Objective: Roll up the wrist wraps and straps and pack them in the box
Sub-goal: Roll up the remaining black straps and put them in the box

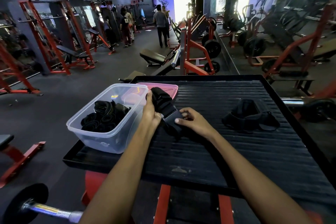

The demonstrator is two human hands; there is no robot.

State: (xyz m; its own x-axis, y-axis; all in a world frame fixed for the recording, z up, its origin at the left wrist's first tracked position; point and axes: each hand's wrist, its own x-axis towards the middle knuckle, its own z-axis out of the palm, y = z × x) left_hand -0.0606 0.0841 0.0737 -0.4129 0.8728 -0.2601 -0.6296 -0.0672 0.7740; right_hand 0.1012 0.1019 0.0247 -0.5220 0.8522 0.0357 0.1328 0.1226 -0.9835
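1. The clear plastic box [107,123] is sitting on the left edge of the ribbed black platform [227,147], and several black rolled wraps [103,114] are already lying inside it, so a good part of the packing is looking finished.
2. Just to the right of the box, the person is working on one black strap [163,103]. The left hand [151,111] is gripping its bulky upper part with curled fingers, close to the box wall.
3. The right hand [190,119] is pinching the flat lower end of the same strap between thumb and bent fingers, a little further right of the box. I am judging that the rolling of this piece is only beginning, because most of it is still loose.
4. Well to the right of the box, one more black wrap [251,116] is lying unrolled on the platform, so at least two pieces are remaining.
5. A pink lid [169,87] is lying behind the box, touching it, and partly covered by the strap.
6. The exact number of rolls in the box is hard to count, since they are all dark and overlapping. The right fingertips are partly hidden under the strap.
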